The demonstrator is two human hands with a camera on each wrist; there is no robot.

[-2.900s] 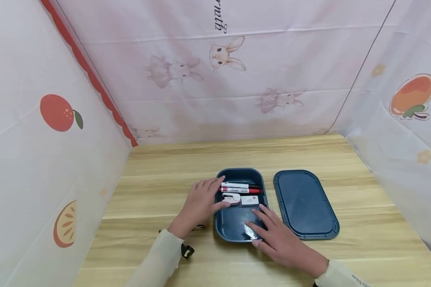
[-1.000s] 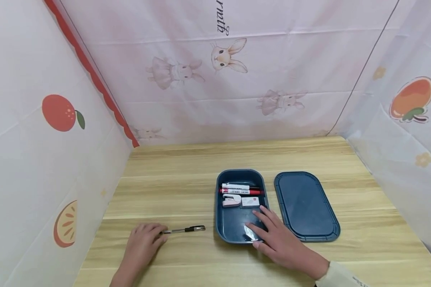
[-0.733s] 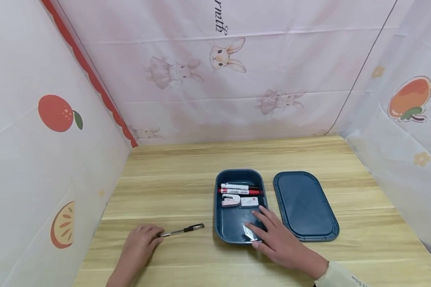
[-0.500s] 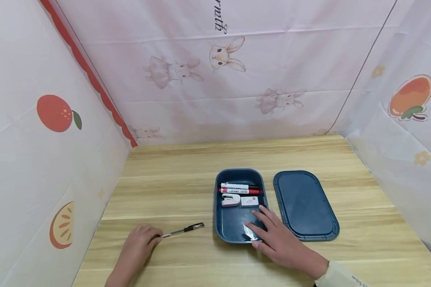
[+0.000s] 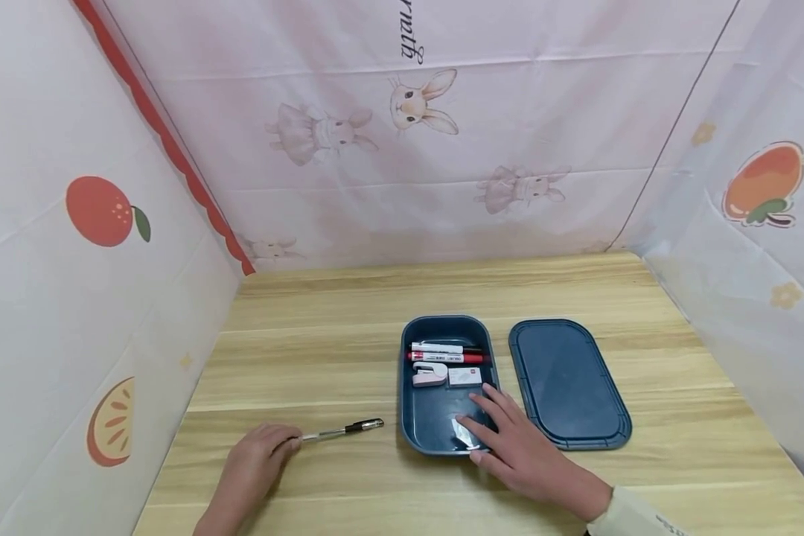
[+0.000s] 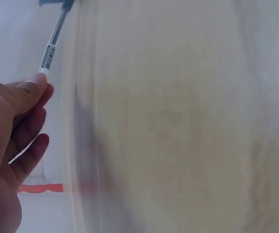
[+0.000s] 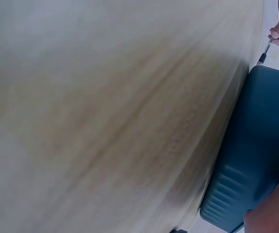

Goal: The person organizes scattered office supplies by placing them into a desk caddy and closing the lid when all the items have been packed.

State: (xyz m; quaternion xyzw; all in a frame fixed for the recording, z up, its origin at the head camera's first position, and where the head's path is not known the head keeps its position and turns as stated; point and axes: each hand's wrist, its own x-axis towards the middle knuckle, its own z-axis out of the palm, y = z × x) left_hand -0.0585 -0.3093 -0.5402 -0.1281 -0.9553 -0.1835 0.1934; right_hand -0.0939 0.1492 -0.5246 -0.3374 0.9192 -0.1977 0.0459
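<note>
My left hand (image 5: 257, 458) pinches the rear end of a pen (image 5: 331, 433) between thumb and forefinger, with its dark capped end pointing right toward the box. In the left wrist view the pen's clear barrel and white label (image 6: 48, 56) stick out beyond the fingertips. My right hand (image 5: 525, 454) rests on the near right rim of a dark blue plastic box (image 5: 415, 439), fingers spread and nearly straight. Inside the box lie a black-capped marker (image 5: 438, 348), a red marker (image 5: 442, 358), a small white stapler (image 5: 430, 374) and a small white carton (image 5: 465, 376).
A matching blue lid (image 5: 569, 383) lies flat on the wooden table (image 5: 321, 335), just right of the box. Printed cloth walls (image 5: 375, 216) enclose the table at the back and both sides.
My left hand left the box and went to the pen at the left, then took hold of its end. The pen has turned slightly. My right hand has stayed on the box.
</note>
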